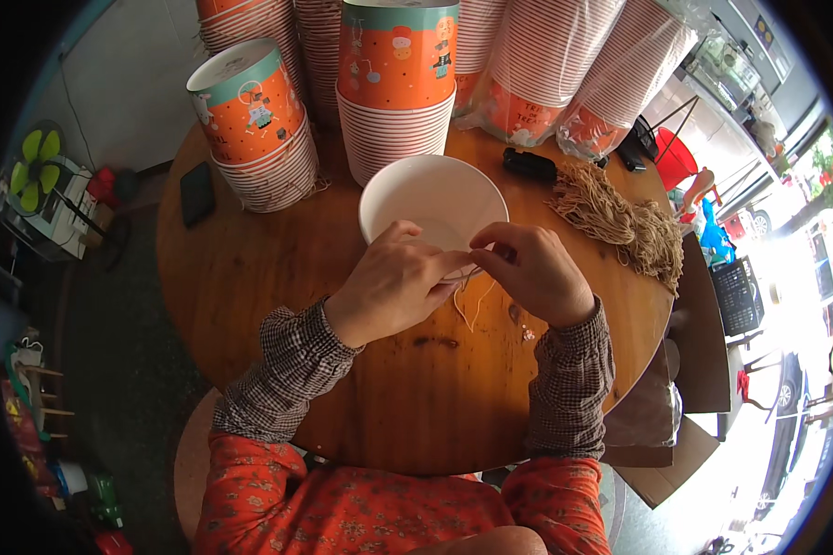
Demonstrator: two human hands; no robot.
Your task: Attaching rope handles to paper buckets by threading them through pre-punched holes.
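A white-lined paper bucket (433,190) stands tilted on the round table, its mouth facing me. My left hand (393,282) is closed over its near rim, one finger reaching inside and the others pointing right. Just beside it my right hand (539,268) pinches at the near side of the rim, fingertips meeting those of the left. From between the hands a thin beige cord (473,319) hangs in a loop above the wood. The fingers hide where the cord meets the bucket.
Stacked orange-and-teal paper buckets (250,111) line the far table (379,398) edge, with another stack (396,65) behind mine and plastic-wrapped stacks (537,74) to the right. A bundle of beige cords (620,222), a black object (529,165) and a dark phone-like slab (197,194) lie around.
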